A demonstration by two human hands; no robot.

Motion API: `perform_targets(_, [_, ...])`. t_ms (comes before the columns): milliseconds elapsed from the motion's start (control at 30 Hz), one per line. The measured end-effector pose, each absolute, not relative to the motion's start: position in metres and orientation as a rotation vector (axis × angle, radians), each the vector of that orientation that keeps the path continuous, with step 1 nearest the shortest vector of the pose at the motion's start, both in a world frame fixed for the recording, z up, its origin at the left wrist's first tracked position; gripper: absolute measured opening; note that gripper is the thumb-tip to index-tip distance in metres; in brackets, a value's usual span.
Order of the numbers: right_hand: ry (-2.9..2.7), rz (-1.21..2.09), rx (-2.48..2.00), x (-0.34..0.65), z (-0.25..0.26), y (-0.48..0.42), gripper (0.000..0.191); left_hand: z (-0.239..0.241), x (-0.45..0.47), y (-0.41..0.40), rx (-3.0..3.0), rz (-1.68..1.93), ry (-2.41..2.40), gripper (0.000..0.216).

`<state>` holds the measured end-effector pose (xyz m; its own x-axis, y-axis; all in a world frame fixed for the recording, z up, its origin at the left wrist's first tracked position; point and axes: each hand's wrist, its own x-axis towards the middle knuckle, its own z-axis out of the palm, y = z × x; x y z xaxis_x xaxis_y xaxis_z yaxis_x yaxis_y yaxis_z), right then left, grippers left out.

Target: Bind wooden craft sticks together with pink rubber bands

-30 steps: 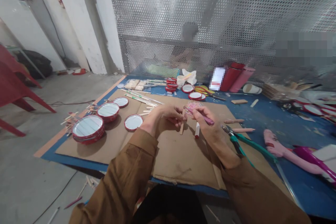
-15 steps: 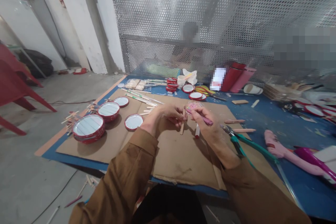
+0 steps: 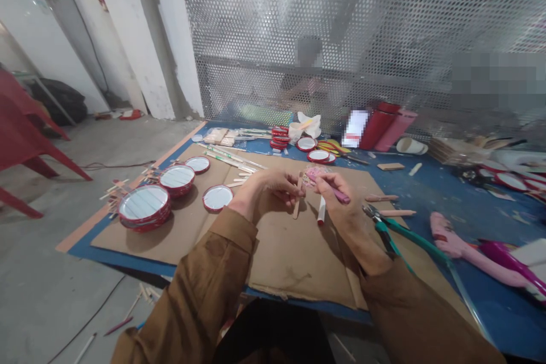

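Note:
My left hand (image 3: 267, 190) is closed on a flat wooden stick (image 3: 296, 205) that hangs down toward the cardboard sheet (image 3: 290, 250). My right hand (image 3: 341, 205) grips a pink pen-like tool (image 3: 330, 187) with its tip close to the top of the stick. A white and red marker (image 3: 321, 211) lies on the cardboard just below my hands. Both sleeves are brown.
Red-rimmed round lids (image 3: 144, 206) sit at the left, with more lids (image 3: 318, 154) and wooden sticks (image 3: 230, 159) farther back. Green-handled pliers (image 3: 386, 230) and pink tools (image 3: 464, 244) lie to the right. Red cylinders (image 3: 379, 125) stand by the perforated metal screen (image 3: 362, 45), behind which a person sits.
The pink tool's tip has shifted slightly beside the top of the stick; my left hand has stayed in place.

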<state>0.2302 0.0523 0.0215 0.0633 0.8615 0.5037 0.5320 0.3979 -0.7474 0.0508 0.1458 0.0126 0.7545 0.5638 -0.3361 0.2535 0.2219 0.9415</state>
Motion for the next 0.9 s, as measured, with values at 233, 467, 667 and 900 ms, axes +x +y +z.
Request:
perform_targets(233, [-1.659,0.402,-1.241,0.229,0.0249,0.0512,0.026,0.0115,0.0514,0.1477,1.372,0.221,0.737,0.025])
perform_targets(467, [-1.736,0.422,-1.213,0.2279,0.0267,0.0486,0.024,0.0136,0.0514,0.1456,1.386,0.227,0.75,0.033])
perform_targets(667, [-1.712,0.399,-1.224,0.2301,0.0245,0.0502,0.024,0.0125,0.0514,0.147,1.373,0.224,0.741,0.032])
perform_targets(900, [-1.69,0.391,-1.232,0.2295,0.0264,0.0491,0.025,0.0104,0.0518,0.1489,1.38,0.213,0.723,0.03])
